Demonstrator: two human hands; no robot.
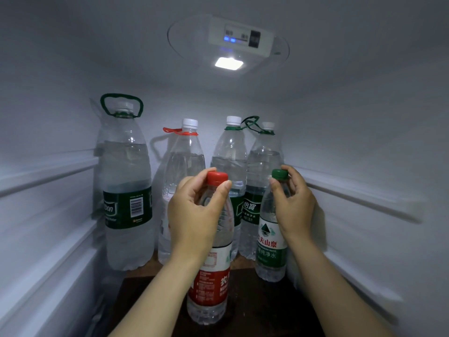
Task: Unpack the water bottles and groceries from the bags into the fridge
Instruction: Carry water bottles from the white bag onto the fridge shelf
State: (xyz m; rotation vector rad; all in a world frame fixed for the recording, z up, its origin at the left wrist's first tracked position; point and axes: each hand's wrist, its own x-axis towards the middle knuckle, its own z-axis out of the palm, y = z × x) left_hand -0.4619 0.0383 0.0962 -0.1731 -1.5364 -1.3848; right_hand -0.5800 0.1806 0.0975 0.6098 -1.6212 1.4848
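Note:
Both my arms reach into the fridge. My left hand (194,210) grips the neck of a small water bottle with a red cap and red label (210,288), which stands upright on the dark shelf (255,312). My right hand (295,203) holds the neck of a second small bottle with a green cap and green label (269,251), upright at the right. Behind them, several large water bottles stand in a row: one with a green handle at the left (126,190), one with a red ring (182,161), two more with green rings (230,152) (264,156).
White fridge walls with shelf rails run along the left (48,171) and right (352,190). A lamp (228,63) and a control panel (243,36) sit in the ceiling. The shelf in front of the small bottles is dark and bare.

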